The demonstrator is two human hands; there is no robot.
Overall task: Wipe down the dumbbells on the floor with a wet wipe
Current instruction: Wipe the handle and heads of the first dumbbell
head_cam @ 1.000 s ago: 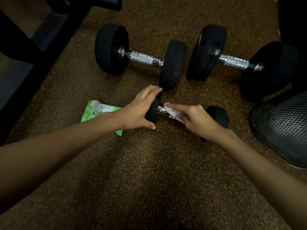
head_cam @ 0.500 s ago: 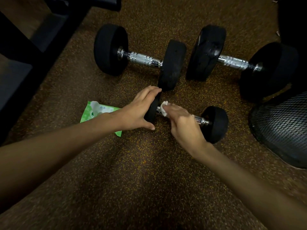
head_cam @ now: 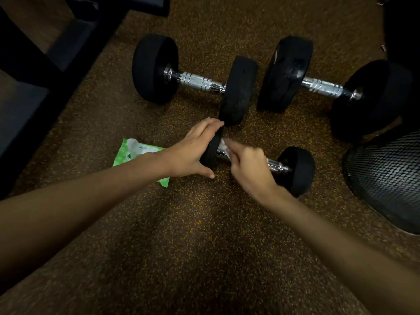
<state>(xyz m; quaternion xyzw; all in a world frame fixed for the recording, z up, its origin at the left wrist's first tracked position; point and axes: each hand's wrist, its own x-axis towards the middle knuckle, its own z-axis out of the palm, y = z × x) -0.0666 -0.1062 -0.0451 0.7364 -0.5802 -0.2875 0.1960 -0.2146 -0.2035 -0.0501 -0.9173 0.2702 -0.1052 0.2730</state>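
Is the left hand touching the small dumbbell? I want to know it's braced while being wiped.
Touching. The head view shows the left hand cupped over the small dumbbell's left weight, fingers across its top and thumb beneath, with no gap.

We see a small black-headed dumbbell (head_cam: 295, 170) lying nearest us, a white wet wipe (head_cam: 223, 145) bunched on its chrome handle. Beyond it lie two larger dumbbells, one left (head_cam: 195, 81), one right (head_cam: 327, 87).
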